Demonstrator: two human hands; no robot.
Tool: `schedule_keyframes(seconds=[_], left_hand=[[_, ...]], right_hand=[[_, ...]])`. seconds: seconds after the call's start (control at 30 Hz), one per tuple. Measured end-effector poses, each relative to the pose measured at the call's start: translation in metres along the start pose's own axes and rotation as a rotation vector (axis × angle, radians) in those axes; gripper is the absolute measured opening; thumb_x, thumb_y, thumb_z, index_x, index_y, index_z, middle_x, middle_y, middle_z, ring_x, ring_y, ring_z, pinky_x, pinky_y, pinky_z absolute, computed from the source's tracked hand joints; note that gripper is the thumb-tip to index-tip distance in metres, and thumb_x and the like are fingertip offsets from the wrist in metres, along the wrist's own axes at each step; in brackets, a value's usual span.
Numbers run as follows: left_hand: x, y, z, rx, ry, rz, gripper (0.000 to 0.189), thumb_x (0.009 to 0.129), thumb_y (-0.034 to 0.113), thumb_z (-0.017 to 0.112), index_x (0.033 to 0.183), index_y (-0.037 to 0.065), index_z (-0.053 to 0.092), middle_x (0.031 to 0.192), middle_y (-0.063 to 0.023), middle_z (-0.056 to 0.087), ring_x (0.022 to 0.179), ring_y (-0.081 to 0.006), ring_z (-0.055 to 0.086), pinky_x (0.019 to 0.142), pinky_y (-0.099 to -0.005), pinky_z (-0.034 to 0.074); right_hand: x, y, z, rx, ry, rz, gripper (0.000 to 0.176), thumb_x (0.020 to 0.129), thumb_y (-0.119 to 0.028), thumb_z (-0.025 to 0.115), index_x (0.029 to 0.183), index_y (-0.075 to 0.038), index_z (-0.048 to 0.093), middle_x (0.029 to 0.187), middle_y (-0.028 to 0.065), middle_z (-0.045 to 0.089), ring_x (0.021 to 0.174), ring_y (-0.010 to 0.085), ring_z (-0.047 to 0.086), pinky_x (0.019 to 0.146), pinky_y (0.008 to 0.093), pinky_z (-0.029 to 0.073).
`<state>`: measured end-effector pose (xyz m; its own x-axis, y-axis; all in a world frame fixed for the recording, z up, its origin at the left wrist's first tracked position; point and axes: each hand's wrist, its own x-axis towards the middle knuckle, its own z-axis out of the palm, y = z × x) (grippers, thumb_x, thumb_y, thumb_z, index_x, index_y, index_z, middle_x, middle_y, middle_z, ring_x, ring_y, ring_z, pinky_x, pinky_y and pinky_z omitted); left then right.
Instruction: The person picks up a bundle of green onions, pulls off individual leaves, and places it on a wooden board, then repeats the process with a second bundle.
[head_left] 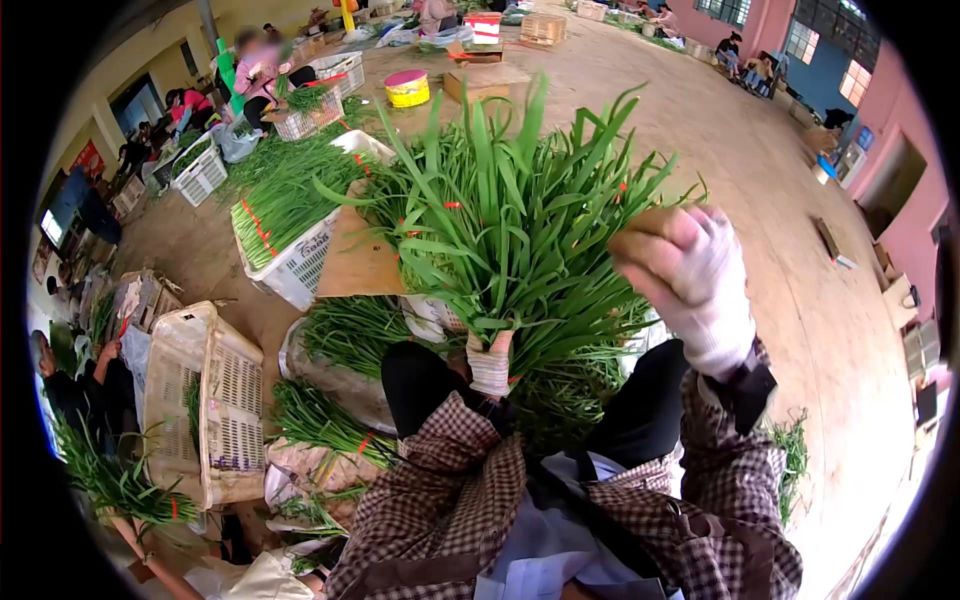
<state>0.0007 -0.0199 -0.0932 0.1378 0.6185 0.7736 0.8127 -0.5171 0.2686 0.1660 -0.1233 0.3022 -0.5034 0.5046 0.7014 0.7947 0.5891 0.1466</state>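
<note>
Glove (705,290) — knit cloth, matt; leaf bunch (510,235) — smooth, glossy; crate (300,268) white plastic; sleeves (450,470) checked cloth.

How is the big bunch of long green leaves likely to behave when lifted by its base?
Probably floppy: the bunch of long green leaves fans outward above the gloved left hand gripping its base, and the outer blades droop. It is likely light for its size, since that one hand seems to carry it.

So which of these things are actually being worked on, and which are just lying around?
In hand: bunch of green leaves, gripped at its base by the left hand; right hand raised beside its tips.
Lying about: white crate of tied bunches; cardboard sheet; tipped basket; yellow tub.
</note>
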Motion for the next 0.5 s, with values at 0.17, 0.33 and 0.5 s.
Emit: schedule_keyframes(seconds=[0.17,0.33,0.5], left_hand=[[0.032,0.038,-0.061,-1.579,0.134,-0.663,0.03,0.092,0.016,0.049,0.116,-0.001,0.052,0.111,-0.0105,0.06,0.092,-0.013,0.058,0.08,-0.0246,0.048],[0.031,0.037,-0.059,-1.551,0.05,-0.645,0.029,0.092,0.013,0.048,0.119,0.003,0.051,0.11,-0.0083,0.06,0.09,-0.0127,0.057,0.076,-0.0256,0.048],[0.023,0.027,-0.048,-1.788,0.05,-0.891,0.033,0.084,0.001,0.058,0.116,0.0,0.05,0.112,-0.0117,0.057,0.097,-0.0208,0.057,0.087,-0.0312,0.05]], right_hand=[[0.017,0.029,0.039,-0.255,-0.162,-0.086,0.023,0.063,-0.023,0.071,0.084,-0.016,0.064,0.094,0.001,0.053,0.089,0.0213,0.053,0.08,0.0367,0.041],[0.004,0.058,0.06,0.063,-0.182,-0.007,0.015,0.066,-0.018,0.071,0.078,-0.011,0.064,0.094,0.0041,0.055,0.087,0.025,0.053,0.079,0.038,0.041],[-0.013,0.07,0.053,1.203,0.482,0.548,0.014,0.082,-0.019,0.062,0.087,-0.006,0.062,0.097,0.0039,0.057,0.087,0.0187,0.052,0.082,0.033,0.04]])
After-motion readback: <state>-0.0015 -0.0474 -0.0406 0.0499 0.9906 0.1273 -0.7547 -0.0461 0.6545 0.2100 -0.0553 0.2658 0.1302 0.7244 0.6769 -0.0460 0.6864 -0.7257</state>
